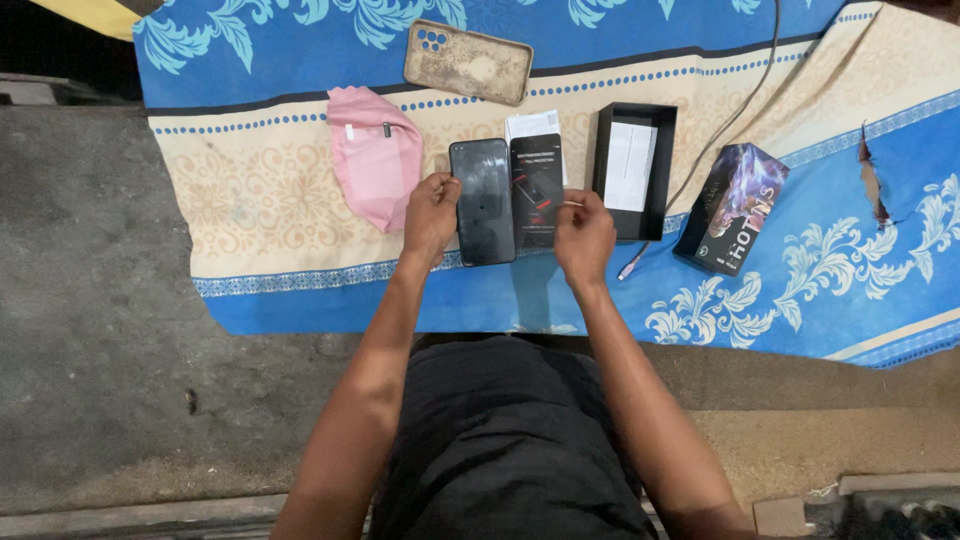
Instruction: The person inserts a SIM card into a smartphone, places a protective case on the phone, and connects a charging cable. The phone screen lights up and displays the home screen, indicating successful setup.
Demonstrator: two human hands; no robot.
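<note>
A single head-worn camera looks almost straight down from above the person's lap, so both forearms rise from the bottom edge toward the middle. The view is fairly near, with the cloth (pixel 300 200) filling the upper half and the bare floor (pixel 100 300) on the left. There is no second view.

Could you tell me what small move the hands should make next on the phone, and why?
Probably peel onward: the right hand seems to pinch a thin tab beside the dark card, while the left hand steadies the black phone flat on the blue cloth.
</note>
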